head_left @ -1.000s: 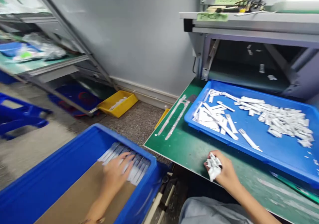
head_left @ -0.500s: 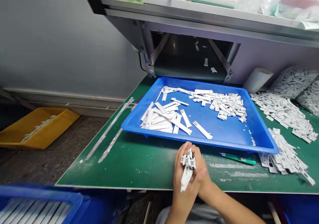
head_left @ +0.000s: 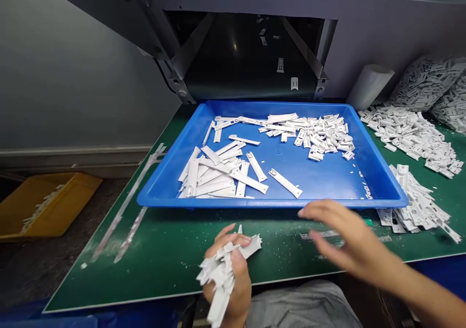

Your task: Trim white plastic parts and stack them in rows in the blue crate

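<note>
My left hand (head_left: 233, 274) is closed around a bunch of white plastic parts (head_left: 220, 269) just above the front edge of the green table. The parts stick out at both sides of the fist. Off to the right, my right hand (head_left: 342, 235) holds nothing, thumb and fingers apart, in front of the tray's near rim. Beyond both hands lies a blue tray (head_left: 218, 203). Long white strips (head_left: 214, 172) are heaped in its left part, and small white plastic pieces (head_left: 327, 136) in its back right.
Right of the tray lie a stack of white parts (head_left: 418, 209) and a wide pile of small pieces (head_left: 418, 138), with filled clear bags (head_left: 422, 85) behind. A dark conveyor belt (head_left: 247, 65) ends behind the tray. A yellow bin (head_left: 54, 211) stands on the floor at left.
My hands have parted: the left moved left with the white parts, the right moved right and opened. The view has shifted, and the upper shelf's contents have left the picture.
</note>
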`<action>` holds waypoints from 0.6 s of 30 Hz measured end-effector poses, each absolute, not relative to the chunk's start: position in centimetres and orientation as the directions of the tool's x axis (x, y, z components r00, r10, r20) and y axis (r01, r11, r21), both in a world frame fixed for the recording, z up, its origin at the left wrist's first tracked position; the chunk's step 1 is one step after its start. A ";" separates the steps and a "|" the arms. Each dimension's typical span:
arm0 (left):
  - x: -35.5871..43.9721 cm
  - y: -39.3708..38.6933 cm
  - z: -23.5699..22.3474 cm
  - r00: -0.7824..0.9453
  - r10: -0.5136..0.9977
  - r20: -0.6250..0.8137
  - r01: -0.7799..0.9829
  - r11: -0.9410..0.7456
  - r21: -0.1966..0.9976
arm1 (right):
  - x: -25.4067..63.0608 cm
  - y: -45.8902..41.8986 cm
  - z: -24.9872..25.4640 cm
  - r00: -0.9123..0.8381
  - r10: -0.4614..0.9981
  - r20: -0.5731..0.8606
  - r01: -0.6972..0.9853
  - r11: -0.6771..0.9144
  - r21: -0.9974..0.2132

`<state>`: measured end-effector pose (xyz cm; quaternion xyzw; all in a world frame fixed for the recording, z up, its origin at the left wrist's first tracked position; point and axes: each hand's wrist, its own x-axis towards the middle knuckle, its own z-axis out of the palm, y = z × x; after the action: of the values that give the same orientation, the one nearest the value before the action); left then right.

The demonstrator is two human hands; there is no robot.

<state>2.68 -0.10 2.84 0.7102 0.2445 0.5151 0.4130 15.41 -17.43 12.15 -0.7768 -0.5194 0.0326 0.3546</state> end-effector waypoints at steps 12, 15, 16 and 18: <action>2.3 -0.7 2.6 0.707 0.463 0.535 -0.066 -0.709 0.702 | 24.6 -5.2 9.2 0.520 0.790 -0.327 0.827 -0.560 -0.038; 2.1 -0.5 2.5 0.683 0.470 0.559 -0.086 -0.707 0.701 | 24.9 -4.9 9.7 0.498 0.814 -0.301 0.812 -0.559 -0.168; 1.9 -0.5 2.4 0.678 0.469 0.567 -0.107 -0.700 0.707 | 25.0 -4.9 10.0 0.491 0.819 -0.296 0.802 -0.558 -0.213; 1.7 -0.2 2.3 0.671 0.466 0.577 -0.143 -0.681 0.718 | 25.4 -4.6 10.5 0.495 0.818 -0.293 0.777 -0.567 -0.274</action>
<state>1.71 -0.25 2.25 0.8281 0.0976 0.3938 0.3870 25.40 -4.61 10.50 -0.8629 -0.4621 0.1979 0.0528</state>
